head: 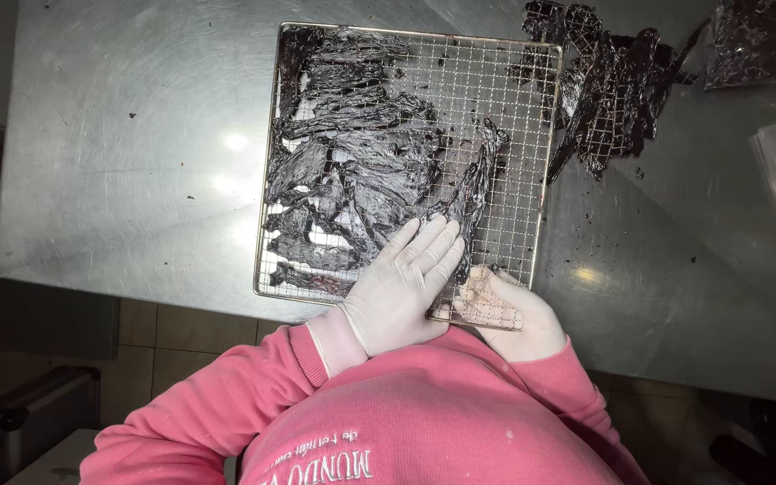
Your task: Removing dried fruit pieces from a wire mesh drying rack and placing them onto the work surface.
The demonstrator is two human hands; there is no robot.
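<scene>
Left hand [401,287] rests flat, fingers spread, on glossy dark strips [352,180]; right hand [505,314] apparently grips the wire rack [505,117] underneath. Strips look thin, slippery; lift by edges.

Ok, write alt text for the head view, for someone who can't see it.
Two gloved hands work at a wire rack of dark, glossy strips on a steel table: the left hand presses the strips, the right hand holds the rack's near edge from beneath. More strips lie beside it.
</scene>
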